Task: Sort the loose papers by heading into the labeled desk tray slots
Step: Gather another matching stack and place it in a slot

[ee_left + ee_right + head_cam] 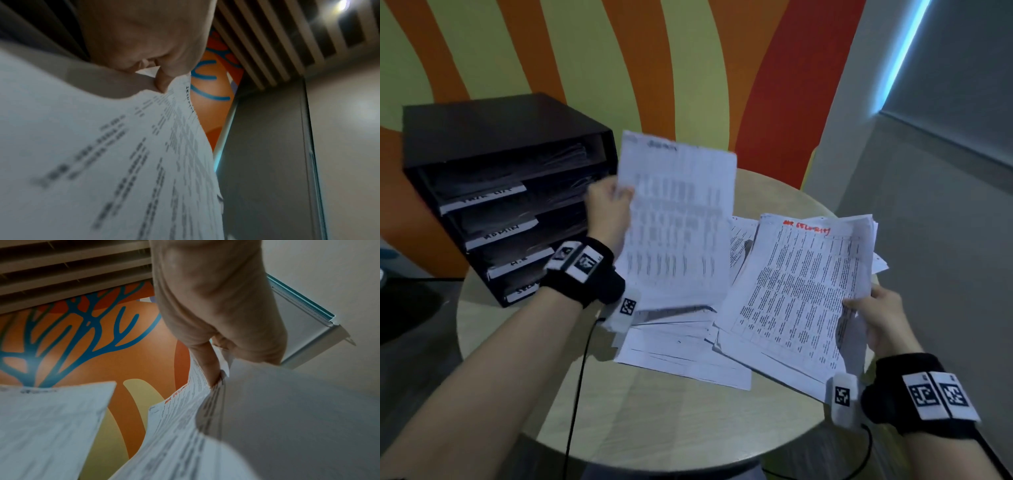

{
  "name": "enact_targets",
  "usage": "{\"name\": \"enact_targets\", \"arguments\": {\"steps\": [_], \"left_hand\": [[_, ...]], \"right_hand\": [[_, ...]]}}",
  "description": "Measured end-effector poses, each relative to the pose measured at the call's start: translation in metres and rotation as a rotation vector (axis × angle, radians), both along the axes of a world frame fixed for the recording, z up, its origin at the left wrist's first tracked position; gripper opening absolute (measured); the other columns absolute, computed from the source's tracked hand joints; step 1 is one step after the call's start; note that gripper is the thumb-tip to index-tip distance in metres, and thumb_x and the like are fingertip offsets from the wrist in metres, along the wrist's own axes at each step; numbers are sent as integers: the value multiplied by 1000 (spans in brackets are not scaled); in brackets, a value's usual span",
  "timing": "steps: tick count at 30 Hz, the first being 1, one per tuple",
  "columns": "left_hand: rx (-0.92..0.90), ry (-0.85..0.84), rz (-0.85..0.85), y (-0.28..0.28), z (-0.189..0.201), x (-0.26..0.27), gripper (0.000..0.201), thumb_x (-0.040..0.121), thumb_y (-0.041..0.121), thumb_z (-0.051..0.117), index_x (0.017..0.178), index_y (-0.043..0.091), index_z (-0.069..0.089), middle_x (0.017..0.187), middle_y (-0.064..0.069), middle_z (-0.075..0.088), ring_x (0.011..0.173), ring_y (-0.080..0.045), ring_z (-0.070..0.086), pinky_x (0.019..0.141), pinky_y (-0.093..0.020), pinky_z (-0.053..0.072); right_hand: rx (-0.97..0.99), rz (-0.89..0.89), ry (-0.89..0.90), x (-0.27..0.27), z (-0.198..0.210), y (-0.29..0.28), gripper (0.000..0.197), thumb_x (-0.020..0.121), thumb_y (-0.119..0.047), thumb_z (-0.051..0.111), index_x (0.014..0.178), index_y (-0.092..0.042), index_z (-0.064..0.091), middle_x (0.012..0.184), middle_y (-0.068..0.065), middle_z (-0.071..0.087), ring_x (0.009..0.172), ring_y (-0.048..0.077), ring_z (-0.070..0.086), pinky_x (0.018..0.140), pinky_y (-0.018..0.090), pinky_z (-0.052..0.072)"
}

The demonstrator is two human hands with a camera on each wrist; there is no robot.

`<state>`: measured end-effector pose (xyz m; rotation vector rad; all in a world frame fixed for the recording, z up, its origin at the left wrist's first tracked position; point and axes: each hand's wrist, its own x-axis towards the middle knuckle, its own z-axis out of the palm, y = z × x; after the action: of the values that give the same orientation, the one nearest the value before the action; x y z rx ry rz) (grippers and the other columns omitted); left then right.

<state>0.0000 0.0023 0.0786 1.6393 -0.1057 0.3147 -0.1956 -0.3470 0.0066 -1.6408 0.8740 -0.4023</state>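
Observation:
My left hand (610, 202) pinches a single printed sheet (678, 219) by its left edge and holds it upright next to the black desk tray (493, 137); the sheet bears a dark handwritten heading at its top. The same sheet (123, 162) fills the left wrist view under my thumb. My right hand (873, 315) grips a thick stack of papers (801, 294) by its right edge, tilted up off the table. Its top page has a red handwritten heading (806, 229). In the right wrist view my fingers (207, 363) clamp that stack (185, 434).
The tray has several stacked slots with white labels (496, 195), each holding papers. More loose sheets (681, 356) lie spread on the round beige table (654, 428) beneath both held papers. A black cable (575, 394) runs from my left wrist.

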Motion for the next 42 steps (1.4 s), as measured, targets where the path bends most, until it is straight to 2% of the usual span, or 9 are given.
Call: {"name": "enact_targets", "arguments": {"steps": [6,13,16,19,24,30,35,38,42], "left_hand": [[-162,-39,10,21,41,6,13,95,8,57,99,5,69,102,-12,72,86,-21,70,76,-35,58],[13,183,-238,-41,-11,-18,15,97,17,55,100,9,67,93,-2,72,84,-21,69,79,-36,57],[158,250,-304,-60,-33,-25,34,100,32,48,127,14,57,122,-4,66,109,-25,63,96,-49,51],[182,267,-333,-73,-33,-36,48,100,36,45,143,13,38,141,-5,50,126,-27,51,105,-49,43],[170,222,-341,-79,-34,-40,40,95,22,59,130,7,47,122,-7,60,111,-25,60,91,-35,49],[87,26,-371,-67,-5,-47,30,98,21,53,127,14,53,122,0,65,113,-18,62,98,-43,50],[-27,-253,-303,-51,41,-55,31,97,13,56,126,7,50,116,-1,66,106,-14,64,95,-37,53],[-114,-297,-344,-35,44,-57,38,91,2,63,127,0,53,117,-8,67,106,-16,67,94,-33,54],[-176,-123,-393,-21,21,-54,26,85,1,70,109,8,66,103,2,73,97,-13,70,85,-31,53]], "right_hand": [[-2,5,-7,1,4,5,12,88,10,54,89,3,64,88,17,64,84,33,60,78,44,49],[58,127,-179,-2,34,31,26,87,12,53,90,-10,66,92,10,69,83,26,66,70,34,51],[101,198,-234,-3,47,41,24,89,9,53,98,-7,67,97,12,72,87,28,68,78,40,54],[49,276,-247,-4,56,54,15,93,-3,55,96,-8,69,88,9,74,74,24,69,57,30,51],[104,243,-387,1,64,73,32,102,-40,41,96,-25,68,96,-4,73,89,13,69,75,32,53],[-226,300,-360,6,72,92,33,94,-2,48,122,-19,51,115,-3,64,106,17,62,95,46,50],[-352,330,-575,13,108,114,36,98,-1,39,128,-18,46,108,-19,58,96,-10,57,76,10,46],[-338,356,-620,19,106,121,37,98,-1,43,131,-16,43,113,-13,58,96,-12,56,73,4,45],[-238,376,-452,24,90,127,45,93,-7,58,130,-18,36,117,-6,55,104,-1,57,88,30,53]]}}
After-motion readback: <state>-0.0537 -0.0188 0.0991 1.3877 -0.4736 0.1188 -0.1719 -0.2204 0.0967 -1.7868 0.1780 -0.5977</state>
